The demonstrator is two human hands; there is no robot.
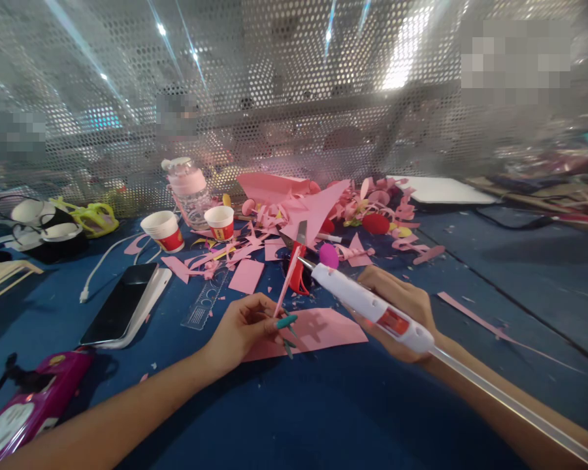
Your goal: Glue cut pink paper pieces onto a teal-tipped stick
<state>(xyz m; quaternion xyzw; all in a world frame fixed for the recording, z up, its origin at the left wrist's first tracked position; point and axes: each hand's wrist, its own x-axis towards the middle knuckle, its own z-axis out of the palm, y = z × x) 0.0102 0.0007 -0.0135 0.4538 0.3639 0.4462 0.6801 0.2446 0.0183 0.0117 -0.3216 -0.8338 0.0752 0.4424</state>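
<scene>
A blue table fills the lower view, backed by a perforated metal screen that runs the whole width behind it. Across the middle of the table lies a heap of pink paper scraps, curls and offcuts spreading from the centre toward the right. Nearer the person, a flat pink sheet lies on the table between the two hands. At the left, a dark phone rests on a white case, with a white cable curving beside it, and a magenta device sits at the bottom left corner. The right hand is wrapped around a white glue gun, whose metal tip points up and left toward the scrap heap; a clear glue stick trails from its back along the forearm. The left hand pinches a thin pink stick between closed fingertips, holding it tilted just above the sheet, with small green pieces at its lower end. The stick's upper end lies near the gun's tip and a pair of red-handled scissors. Behind stand a pink-tinted bottle and two small paper cups, with a clear ruler lying flat just beside the left hand.
</scene>
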